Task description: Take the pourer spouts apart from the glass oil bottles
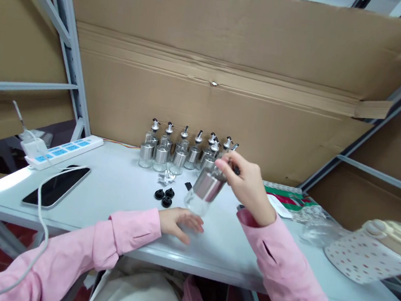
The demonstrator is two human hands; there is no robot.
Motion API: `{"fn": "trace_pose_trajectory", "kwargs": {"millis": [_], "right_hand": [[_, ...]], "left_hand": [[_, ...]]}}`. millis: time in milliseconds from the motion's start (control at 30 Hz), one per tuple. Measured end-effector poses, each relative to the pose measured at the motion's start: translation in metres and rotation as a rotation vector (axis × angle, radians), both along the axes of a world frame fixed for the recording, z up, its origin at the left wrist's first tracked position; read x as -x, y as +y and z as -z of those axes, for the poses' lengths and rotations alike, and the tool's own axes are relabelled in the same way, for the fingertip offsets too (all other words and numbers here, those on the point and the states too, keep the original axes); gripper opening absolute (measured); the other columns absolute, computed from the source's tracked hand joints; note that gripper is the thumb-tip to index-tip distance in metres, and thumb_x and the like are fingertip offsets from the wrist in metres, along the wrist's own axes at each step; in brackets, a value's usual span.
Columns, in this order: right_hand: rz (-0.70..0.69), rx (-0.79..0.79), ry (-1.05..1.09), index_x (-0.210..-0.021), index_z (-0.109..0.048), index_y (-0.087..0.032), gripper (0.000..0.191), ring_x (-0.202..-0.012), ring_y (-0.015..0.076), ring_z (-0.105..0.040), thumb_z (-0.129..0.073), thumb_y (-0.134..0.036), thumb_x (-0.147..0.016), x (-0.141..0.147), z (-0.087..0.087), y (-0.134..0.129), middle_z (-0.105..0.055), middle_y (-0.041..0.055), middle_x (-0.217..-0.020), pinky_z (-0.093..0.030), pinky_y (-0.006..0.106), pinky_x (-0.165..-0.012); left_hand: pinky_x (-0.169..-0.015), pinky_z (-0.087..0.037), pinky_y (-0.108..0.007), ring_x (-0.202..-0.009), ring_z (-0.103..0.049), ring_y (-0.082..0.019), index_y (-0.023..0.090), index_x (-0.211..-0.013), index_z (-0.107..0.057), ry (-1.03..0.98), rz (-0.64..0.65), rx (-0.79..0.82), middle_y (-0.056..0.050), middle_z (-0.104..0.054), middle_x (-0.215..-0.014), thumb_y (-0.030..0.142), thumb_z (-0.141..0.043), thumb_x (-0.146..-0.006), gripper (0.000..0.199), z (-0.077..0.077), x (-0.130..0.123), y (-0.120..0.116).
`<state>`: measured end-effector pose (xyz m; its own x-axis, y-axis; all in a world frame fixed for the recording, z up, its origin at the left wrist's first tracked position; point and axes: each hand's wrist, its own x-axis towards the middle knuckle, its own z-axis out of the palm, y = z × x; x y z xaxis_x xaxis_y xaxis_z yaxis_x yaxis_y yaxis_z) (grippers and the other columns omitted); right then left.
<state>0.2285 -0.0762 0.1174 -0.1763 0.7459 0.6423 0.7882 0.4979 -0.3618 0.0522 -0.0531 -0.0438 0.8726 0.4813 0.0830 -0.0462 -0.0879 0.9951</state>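
My right hand [246, 177] grips a glass bottle with a metal band [208, 186] by its neck and tilts it. The bottle's base is slightly blurred, and my fingers hide most of its top. Below that base, my left hand [183, 223] hovers near the table with its fingers apart and nothing in them. Just left of the bottle lie three black stoppers [166, 201]. Behind them are several small metallic pourer parts [166, 177] in a loose pile. A small black piece [188, 186] rests beside the bottle.
Several similar bottles [161, 155] stand in rows near the cardboard wall [205, 107], many with pourer tops. To the left are a phone [57, 186], a white cable [40, 195] and a power strip [66, 150]. At right stand a spotted container [369, 254] and clear plastic bags [322, 229].
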Motion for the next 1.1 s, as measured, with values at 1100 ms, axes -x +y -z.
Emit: {"fn": "trace_pose_trajectory", "kwargs": {"millis": [1100], "right_hand": [[-0.087,0.158,0.663,-0.098,-0.037,-0.020,0.024,-0.071,0.0132,-0.051,-0.046,-0.027,-0.076,0.055,0.092,0.079,-0.050,0.0013,-0.085,-0.044,0.030,-0.073]], "left_hand": [[-0.077,-0.030,-0.037,-0.100,-0.050,-0.026,0.015,-0.105,-0.053,0.456,-0.886,-1.431,-0.011,-0.059,-0.111,0.033,-0.053,-0.081,0.030,-0.066,0.013,0.029]]}}
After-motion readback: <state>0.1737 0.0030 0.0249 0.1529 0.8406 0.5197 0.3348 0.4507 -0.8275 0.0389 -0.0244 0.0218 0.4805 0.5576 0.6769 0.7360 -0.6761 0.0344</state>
